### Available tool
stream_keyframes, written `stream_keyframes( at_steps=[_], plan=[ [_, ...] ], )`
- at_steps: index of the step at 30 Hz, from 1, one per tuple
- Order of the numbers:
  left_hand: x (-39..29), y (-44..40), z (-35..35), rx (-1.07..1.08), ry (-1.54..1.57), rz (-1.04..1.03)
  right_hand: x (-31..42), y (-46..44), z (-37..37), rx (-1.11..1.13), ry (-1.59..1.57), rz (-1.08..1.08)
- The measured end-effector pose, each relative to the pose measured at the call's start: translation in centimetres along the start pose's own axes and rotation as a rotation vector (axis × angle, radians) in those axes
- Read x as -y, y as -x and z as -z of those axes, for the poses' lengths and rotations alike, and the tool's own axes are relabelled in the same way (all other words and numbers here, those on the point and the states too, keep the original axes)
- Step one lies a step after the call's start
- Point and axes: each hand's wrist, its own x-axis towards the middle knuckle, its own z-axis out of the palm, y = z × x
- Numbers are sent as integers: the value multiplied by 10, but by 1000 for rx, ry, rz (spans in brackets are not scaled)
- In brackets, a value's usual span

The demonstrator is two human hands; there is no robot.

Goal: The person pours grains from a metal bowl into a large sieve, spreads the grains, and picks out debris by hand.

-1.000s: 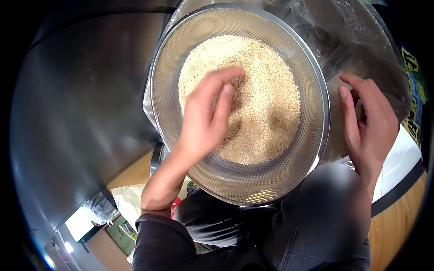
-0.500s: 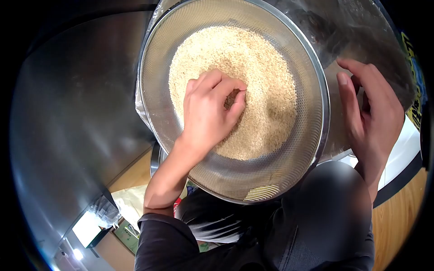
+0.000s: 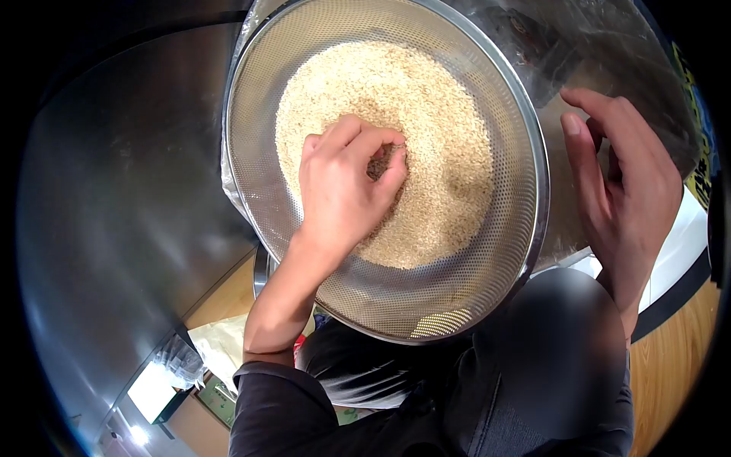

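Note:
A large round metal mesh sieve (image 3: 502, 251) fills the middle of the view. Pale, husked-looking grain (image 3: 426, 99) lies heaped in its bottom. My left hand (image 3: 344, 179) reaches into the sieve over the grain, thumb and index fingertip brought together in a pinch. Whatever is between those fingertips is too small to make out, and the other fingers curl out of sight. To the right of the rim, my right hand (image 3: 628, 167) is held above a clear plastic bag (image 3: 563, 213), thumb and index finger apart with nothing visible between them.
A dark, shiny panel (image 3: 129, 175) stands along the left. My knees are under the sieve's near edge. Wood-patterned floor (image 3: 674, 381) shows at lower right, beside a white surface (image 3: 674, 244). Crumpled clear plastic (image 3: 179, 359) and pale paper (image 3: 222, 343) lie at lower left.
The sieve, grain and my left hand appear slightly further left in the view. Both hands keep nearly the same pose.

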Motion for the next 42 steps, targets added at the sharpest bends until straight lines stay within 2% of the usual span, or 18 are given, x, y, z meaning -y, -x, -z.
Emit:
stream_keyframes(
  at_steps=[29,34,42],
  plan=[
    [-2,-4,-6,-25,-34,-46,0,0,0,8,9,8],
    [-5,-3,-5,-58,89,34,-1,1,0,-20,-2,30],
    [-13,-2,12,-94,287,-2,-3,1,-2,-48,-4,78]
  ],
)
